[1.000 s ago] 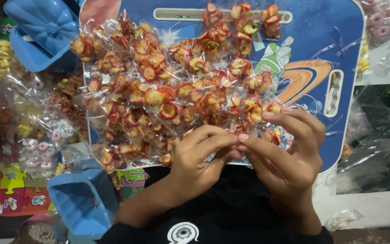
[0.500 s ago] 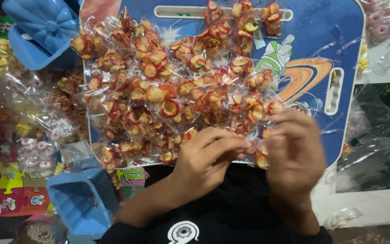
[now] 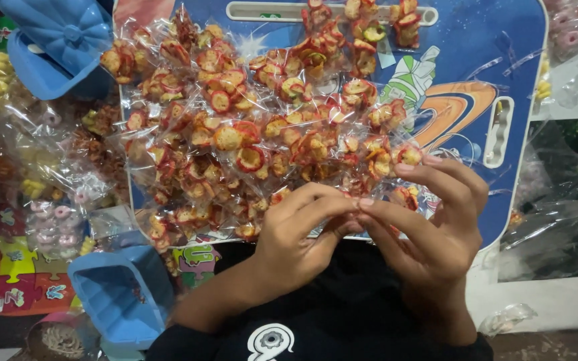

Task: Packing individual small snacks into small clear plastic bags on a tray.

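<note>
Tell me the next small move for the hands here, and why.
Probably lay the small clear packet on the pile of snack packets on the blue board. The left hand and right hand meet fingertip to fingertip at its neck, as if finishing the closure.

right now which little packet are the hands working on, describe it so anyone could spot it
Start at the blue lap tray heaped with clear packets of red-and-yellow ring snacks. At its near edge, the left hand and right hand meet fingertip to fingertip on one small snack packet. Unlike the heaped ones, it is pinched between fingers.
</note>
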